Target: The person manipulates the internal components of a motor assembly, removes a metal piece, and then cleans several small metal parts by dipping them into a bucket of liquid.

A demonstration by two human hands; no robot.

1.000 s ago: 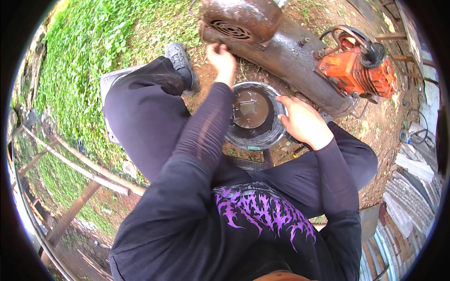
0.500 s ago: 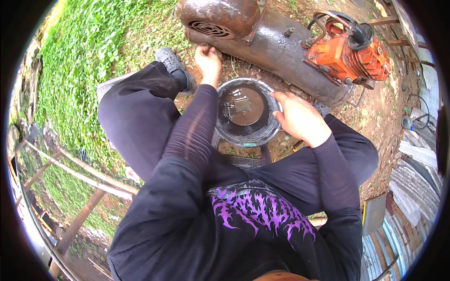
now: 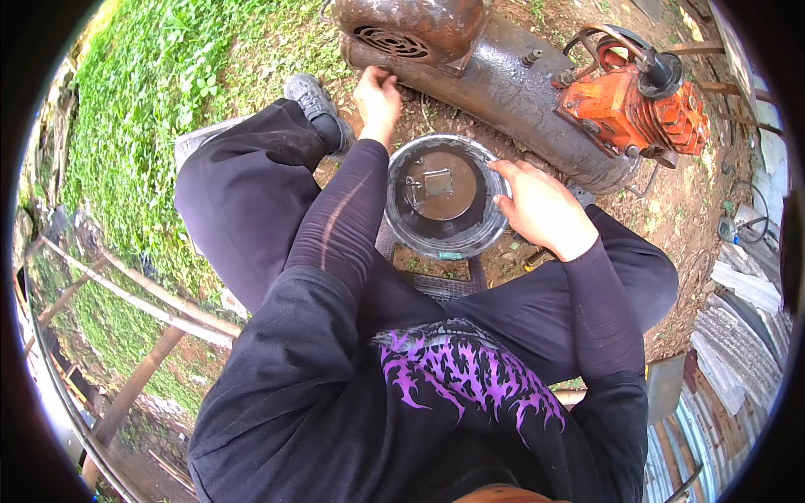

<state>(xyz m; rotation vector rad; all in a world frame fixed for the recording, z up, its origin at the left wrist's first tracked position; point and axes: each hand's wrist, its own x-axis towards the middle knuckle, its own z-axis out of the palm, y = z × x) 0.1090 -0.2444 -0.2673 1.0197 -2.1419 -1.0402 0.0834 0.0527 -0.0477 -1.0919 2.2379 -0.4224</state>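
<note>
I note the ground (image 3: 662,226), bare brown earth with grass toward its left side. On it lies a dark, stained cylindrical tank (image 3: 511,101), set diagonally beyond the basin. A rusty motor housing (image 3: 411,29) with a slotted round grille sits over the tank's left end; an orange finned pump head (image 3: 633,109) is mounted at its right end. The round basin (image 3: 402,235) stands between the person's legs, near the tank, holding dark brown liquid (image 3: 457,201). I find the right hand (image 3: 545,210) on the basin's right edge, thumb and forefinger apart; how firmly its grip closes on the rim I cannot tell. The left hand (image 3: 379,96) is by the tank's left end, fingers curled inward; I cannot tell whether its grip has hold of anything or touches the tank. I record a small green patch (image 3: 450,255) at the basin's near edge.
</note>
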